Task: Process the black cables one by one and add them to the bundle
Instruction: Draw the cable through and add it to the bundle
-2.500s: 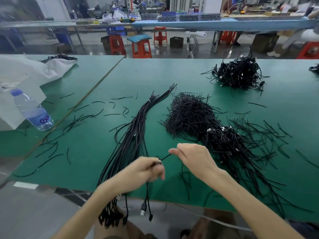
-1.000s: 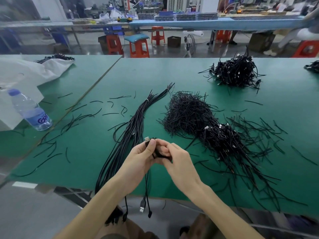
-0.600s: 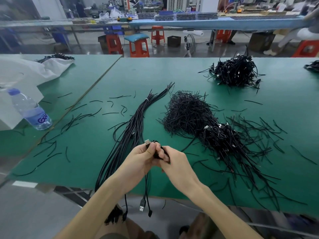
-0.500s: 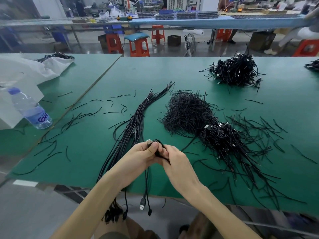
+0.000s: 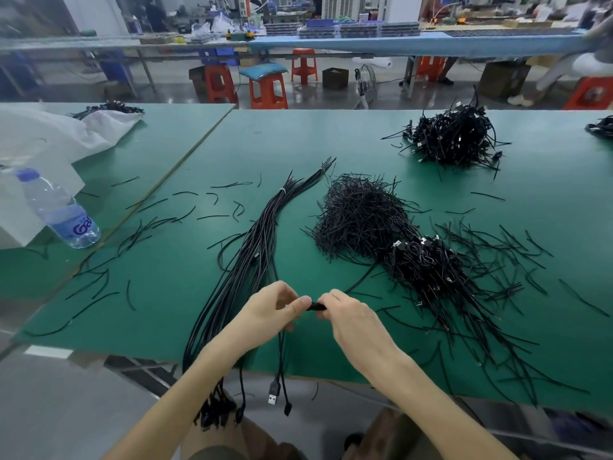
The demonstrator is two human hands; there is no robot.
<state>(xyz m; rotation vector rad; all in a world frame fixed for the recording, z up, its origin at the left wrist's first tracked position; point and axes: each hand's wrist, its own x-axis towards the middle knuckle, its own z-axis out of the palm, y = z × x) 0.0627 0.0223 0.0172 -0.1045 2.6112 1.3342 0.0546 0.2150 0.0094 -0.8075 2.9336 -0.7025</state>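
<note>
My left hand (image 5: 272, 312) and my right hand (image 5: 348, 318) meet over the near part of the green table (image 5: 185, 280). Both pinch one black cable (image 5: 315, 306), a short black stretch showing between the thumbs. Its tail hangs from my left hand over the table edge, ending in a USB plug (image 5: 272, 393). The straightened cable bundle (image 5: 252, 257) lies just left of my hands, running far-right to near-left, its plug ends dangling off the edge. A heap of coiled cables (image 5: 428, 267) lies to the right.
A mound of black twist ties (image 5: 358, 214) sits behind the coiled heap, loose ties scattered around. Another cable heap (image 5: 454, 137) lies at the far right. A water bottle (image 5: 59, 207) and white bag (image 5: 49, 134) are on the left table. Stools stand beyond.
My hands came together from apart, worked the small coil held between them, and now draw slightly apart with the cable stretched between the thumbs. The silver plug at my left fingers is hidden now.
</note>
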